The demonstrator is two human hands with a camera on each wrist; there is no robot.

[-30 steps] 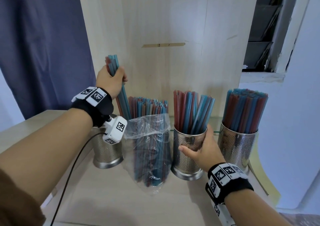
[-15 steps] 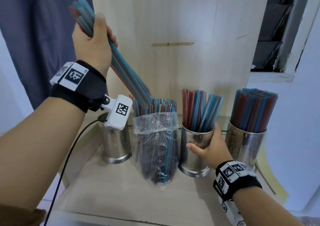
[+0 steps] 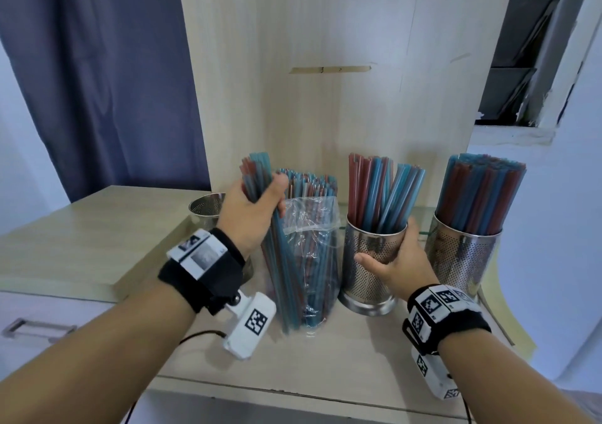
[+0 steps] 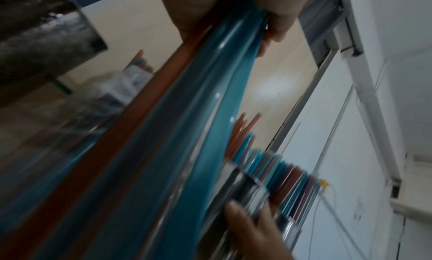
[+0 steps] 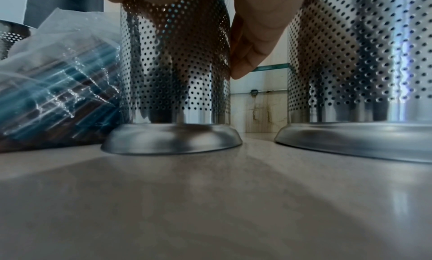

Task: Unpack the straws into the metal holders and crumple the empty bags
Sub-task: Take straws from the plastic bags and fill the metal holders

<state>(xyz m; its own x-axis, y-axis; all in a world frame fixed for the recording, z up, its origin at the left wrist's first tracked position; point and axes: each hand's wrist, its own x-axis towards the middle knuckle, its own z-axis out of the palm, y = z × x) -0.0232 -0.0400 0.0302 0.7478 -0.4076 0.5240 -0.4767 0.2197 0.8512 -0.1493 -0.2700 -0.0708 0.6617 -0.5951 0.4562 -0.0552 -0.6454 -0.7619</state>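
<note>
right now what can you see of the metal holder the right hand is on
The middle holder is a shiny steel cylinder, perforated with small round holes, on a flared solid base. It stands upright on the pale counter, partly filled with red and blue straws leaning loosely. The right hand grips its wall. The plastic bag stands at its left; another holder stands apart on the right.

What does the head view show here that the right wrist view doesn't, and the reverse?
Head view only: the left hand gripping a bundle of straws, and straws standing in the middle holder and the right holder. Right wrist view only: both holders' flared bases flat on the shelf. Both: the right hand around the middle holder, beside the plastic bag.
</note>
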